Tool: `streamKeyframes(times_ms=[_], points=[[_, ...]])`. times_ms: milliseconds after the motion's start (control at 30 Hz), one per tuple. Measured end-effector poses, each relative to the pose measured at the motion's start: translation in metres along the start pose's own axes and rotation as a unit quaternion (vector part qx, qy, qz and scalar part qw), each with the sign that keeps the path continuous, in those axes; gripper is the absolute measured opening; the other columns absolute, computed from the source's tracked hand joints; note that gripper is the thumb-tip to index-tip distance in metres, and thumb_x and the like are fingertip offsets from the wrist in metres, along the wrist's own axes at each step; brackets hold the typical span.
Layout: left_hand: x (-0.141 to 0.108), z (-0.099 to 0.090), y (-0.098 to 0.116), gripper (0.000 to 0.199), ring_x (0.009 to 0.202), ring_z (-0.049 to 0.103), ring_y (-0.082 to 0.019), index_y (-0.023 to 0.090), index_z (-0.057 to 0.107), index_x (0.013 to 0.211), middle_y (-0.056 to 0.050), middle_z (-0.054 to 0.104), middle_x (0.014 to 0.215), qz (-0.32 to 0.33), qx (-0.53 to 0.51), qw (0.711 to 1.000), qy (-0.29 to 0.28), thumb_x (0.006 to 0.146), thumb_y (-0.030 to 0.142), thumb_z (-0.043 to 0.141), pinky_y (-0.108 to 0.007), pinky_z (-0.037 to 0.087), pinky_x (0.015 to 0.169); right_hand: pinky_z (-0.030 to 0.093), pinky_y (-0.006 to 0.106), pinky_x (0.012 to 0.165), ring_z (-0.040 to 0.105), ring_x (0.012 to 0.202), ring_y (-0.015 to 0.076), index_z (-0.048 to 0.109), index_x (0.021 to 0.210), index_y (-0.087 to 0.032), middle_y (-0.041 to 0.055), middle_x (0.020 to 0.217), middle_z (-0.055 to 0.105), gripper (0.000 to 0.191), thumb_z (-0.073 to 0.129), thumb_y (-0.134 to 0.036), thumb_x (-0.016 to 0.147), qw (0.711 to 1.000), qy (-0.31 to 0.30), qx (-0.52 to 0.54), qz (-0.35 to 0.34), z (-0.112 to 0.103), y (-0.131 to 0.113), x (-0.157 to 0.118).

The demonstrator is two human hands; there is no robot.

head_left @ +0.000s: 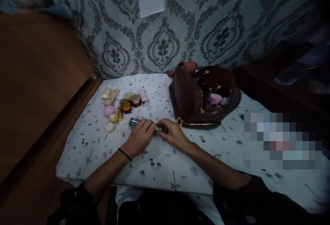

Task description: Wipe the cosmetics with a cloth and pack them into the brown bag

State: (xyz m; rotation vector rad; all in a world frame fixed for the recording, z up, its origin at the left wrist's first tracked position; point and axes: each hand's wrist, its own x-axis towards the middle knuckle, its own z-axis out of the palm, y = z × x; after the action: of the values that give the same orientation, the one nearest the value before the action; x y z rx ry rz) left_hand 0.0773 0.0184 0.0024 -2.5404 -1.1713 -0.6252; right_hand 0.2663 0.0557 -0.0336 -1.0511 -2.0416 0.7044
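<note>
My left hand (140, 135) is wrapped over a dark cylindrical bottle (134, 122) that lies roughly level, low above the bed cover. One end of it sticks out to the left of the fingers. Close beside, my right hand (171, 132) pinches a small green piece (159, 128) in line with the bottle; whether it is the bottle's other end or a separate part, I cannot tell. To the right stands a brown bag (184, 97), unzipped, with a pink-lidded jar (215, 98) and other small items inside.
Left of the bag lie a pink tube (142, 96), a beige tube (112, 97), a pink round container (109, 111), a gold-lidded jar (126, 107) and a gold lipstick-like tube (120, 114). A wooden panel (38, 80) borders the left side; a patterned wall rises behind.
</note>
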Motion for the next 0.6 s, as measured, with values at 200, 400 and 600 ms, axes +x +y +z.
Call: streamKeyframes(times_ms=[200,400,600], points=[[-0.005,0.003,0.003,0.019,0.1,0.057,-0.023,0.018,0.058,0.112,-0.008,0.065,0.112,0.005,0.042,0.999,-0.025,0.096,0.016,0.048,-0.037,0.047,0.08,0.044,0.027,0.063,0.054,0.068,0.0154,0.063,0.088,-0.02,0.0011,0.078,0.061,0.011,0.066,-0.021,0.078,1.0,-0.008,0.005,-0.004,-0.001,0.0,-0.001],[-0.027,-0.01,-0.035,0.022,0.097,0.059,-0.021,0.016,0.06,0.109,-0.008,0.068,0.105,-0.071,-0.002,0.997,0.031,0.095,0.008,0.045,-0.034,0.052,0.083,0.043,0.026,0.064,0.055,0.069,0.0155,0.064,0.091,-0.019,0.0018,0.082,0.062,0.015,0.07,-0.021,0.077,1.0,-0.024,-0.004,-0.002,-0.003,0.0,-0.001],[-0.039,-0.016,-0.055,0.022,0.096,0.06,-0.021,0.018,0.062,0.107,-0.007,0.067,0.1,-0.131,-0.043,0.99,0.034,0.094,0.011,0.045,-0.036,0.052,0.085,0.041,0.026,0.064,0.057,0.071,0.0162,0.064,0.098,-0.018,0.0035,0.085,0.066,0.018,0.066,-0.03,0.085,0.998,-0.054,-0.024,0.017,-0.005,-0.002,-0.001]])
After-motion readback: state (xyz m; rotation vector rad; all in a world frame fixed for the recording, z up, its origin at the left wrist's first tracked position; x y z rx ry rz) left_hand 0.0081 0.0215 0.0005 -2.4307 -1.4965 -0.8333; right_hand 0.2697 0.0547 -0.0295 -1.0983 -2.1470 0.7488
